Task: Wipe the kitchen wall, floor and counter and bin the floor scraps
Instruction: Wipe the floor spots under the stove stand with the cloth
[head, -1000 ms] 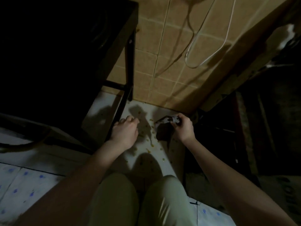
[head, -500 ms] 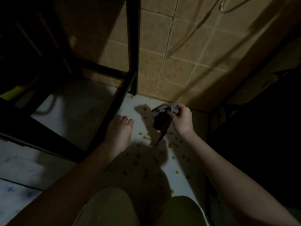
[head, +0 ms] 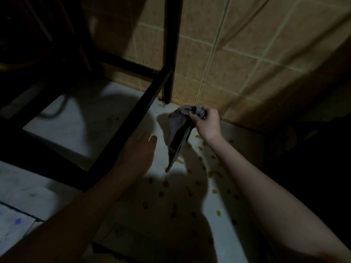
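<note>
My right hand (head: 208,122) grips a grey cloth (head: 179,130) by its bunched top, close to the foot of the tan tiled wall (head: 237,54). The cloth hangs down with its tip just above the white floor (head: 79,126). Several small yellow scraps (head: 212,174) lie scattered on the floor below and in front of the cloth. My left hand (head: 139,150) is stretched out flat with fingers straight, low over the floor beside the black frame bar, holding nothing.
A black metal stand (head: 171,50) rises at the wall, its lower bars (head: 133,118) running across the floor to the left. Dark clutter fills the right side (head: 303,139). Patterned floor tiles (head: 17,223) show at bottom left. The scene is dim.
The view has dropped closer to the floor. My left hand has opened from curled to flat. My right hand has lifted the cloth so it hangs longer.
</note>
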Available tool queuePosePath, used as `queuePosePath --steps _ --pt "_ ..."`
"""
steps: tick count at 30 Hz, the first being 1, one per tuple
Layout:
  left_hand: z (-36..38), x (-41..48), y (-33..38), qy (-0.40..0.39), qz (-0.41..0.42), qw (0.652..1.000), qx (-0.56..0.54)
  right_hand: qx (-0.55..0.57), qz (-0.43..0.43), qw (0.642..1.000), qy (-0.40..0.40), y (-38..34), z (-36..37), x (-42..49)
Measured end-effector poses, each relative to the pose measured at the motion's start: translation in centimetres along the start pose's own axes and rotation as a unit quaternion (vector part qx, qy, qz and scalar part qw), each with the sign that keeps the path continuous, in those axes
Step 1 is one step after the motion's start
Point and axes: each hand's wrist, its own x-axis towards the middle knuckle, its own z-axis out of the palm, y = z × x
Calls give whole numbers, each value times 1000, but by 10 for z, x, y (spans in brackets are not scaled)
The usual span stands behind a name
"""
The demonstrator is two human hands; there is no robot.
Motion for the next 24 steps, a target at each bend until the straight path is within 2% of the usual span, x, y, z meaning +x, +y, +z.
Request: queuePosePath --steps 10,14,19,22,24 --pt "21 8 3 -11 48 999 -11 -178 57 982 -6 86 15 35" --pt "34 12 7 -20 73 997 5 -251 37 967 -23 104 25 26" --pt "50 20 8 -32 81 996 21 -341 -52 932 -107 124 61 0" --pt "58 24 7 -42 80 996 19 -413 -67 889 -183 141 81 -11" --pt "63 25 6 -44 80 996 14 -439 -58 873 -204 149 89 -18"
